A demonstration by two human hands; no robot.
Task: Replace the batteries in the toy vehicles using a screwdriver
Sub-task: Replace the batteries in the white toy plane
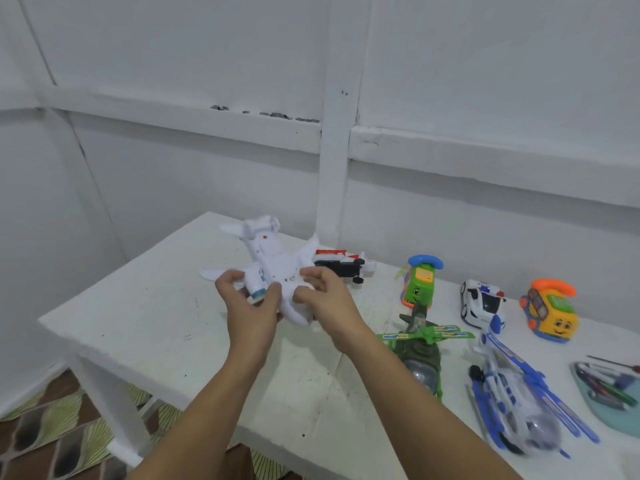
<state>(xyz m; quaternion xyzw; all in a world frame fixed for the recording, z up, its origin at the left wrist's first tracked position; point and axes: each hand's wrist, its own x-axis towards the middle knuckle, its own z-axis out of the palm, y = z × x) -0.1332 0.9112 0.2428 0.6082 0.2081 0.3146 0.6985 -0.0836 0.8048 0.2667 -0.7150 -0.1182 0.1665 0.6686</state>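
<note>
A white toy airplane (270, 261) is held belly-up above the far left part of the white table (156, 313). My left hand (249, 306) grips it near the nose, by a blue-tipped engine. My right hand (322, 292) curls its fingers on the belly at the wing root. A screwdriver with a red handle (620, 364) lies at the far right, beside a teal tray (623, 420) that holds several batteries and pens.
Along the wall stand a red, black and white toy vehicle (343, 265), a green phone toy (420, 282), a white police car (483, 303) and an orange phone toy (550, 313). A green helicopter (422, 355) and a blue-white helicopter (512, 393) lie nearer.
</note>
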